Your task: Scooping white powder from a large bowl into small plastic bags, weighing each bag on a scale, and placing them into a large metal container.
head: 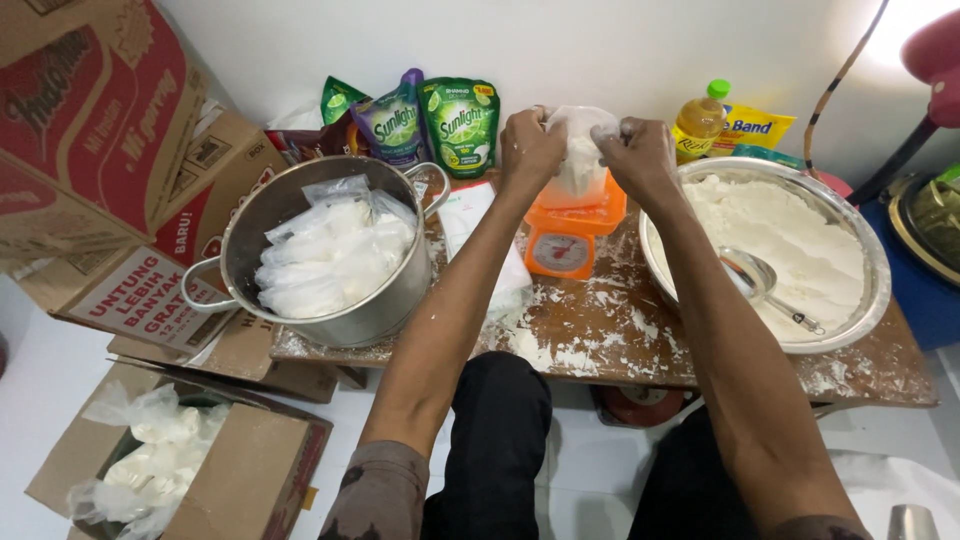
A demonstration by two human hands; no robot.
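Clear plastic bag (581, 160) of flour is sitting on the orange scale (572, 225) — left hand (530, 148) & right hand (640, 152) are pinching its mouth shut w/ closed fingers, keeping it upright beside the flour bowl (860, 300).

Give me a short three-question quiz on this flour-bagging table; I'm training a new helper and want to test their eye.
1. True or false: both hands hold the plastic bag over the orange scale.
2. Where does the metal scoop lie?
A. in the pot
B. in the wide bowl of flour
C. on the floor
3. Fill in: the steel pot on the person's left holds filled plastic ____.

Key
1. True: the left hand and right hand grip the bag's top.
2. B: it lies in the bowl.
3. bags.
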